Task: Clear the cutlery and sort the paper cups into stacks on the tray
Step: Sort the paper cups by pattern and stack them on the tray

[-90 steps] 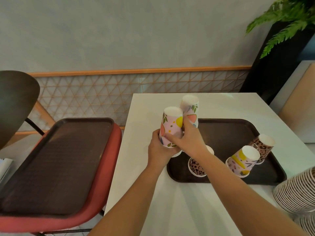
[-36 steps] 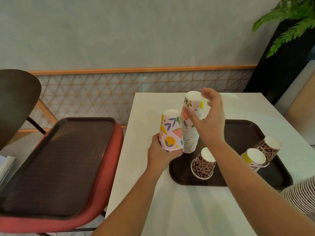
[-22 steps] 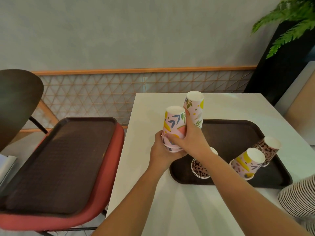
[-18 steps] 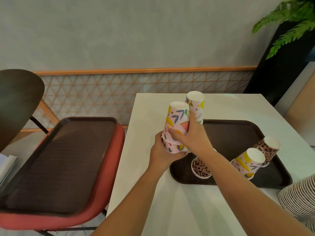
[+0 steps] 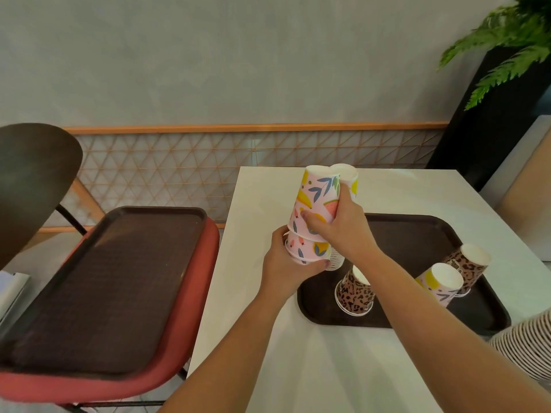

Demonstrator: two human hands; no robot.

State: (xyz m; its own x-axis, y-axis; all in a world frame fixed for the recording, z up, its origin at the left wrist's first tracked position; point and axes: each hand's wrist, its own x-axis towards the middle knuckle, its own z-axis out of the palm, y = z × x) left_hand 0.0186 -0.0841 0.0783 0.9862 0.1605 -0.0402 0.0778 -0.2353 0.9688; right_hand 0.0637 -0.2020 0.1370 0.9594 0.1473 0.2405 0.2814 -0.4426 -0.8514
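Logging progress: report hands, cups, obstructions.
Right hand pulls top floral cup. Left hand grips cup below. Nothing obstructing.

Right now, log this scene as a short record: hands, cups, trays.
left hand: grips the lower floral cup from below
right hand: grips the upper floral cup, lifted partly off the lower one
tall floral stack: upside down behind the hands, on the tray
leopard cups: one near the front edge, one at the right, both upside down
loose floral cup: upside down beside the right leopard cup
second tray: on the red chair
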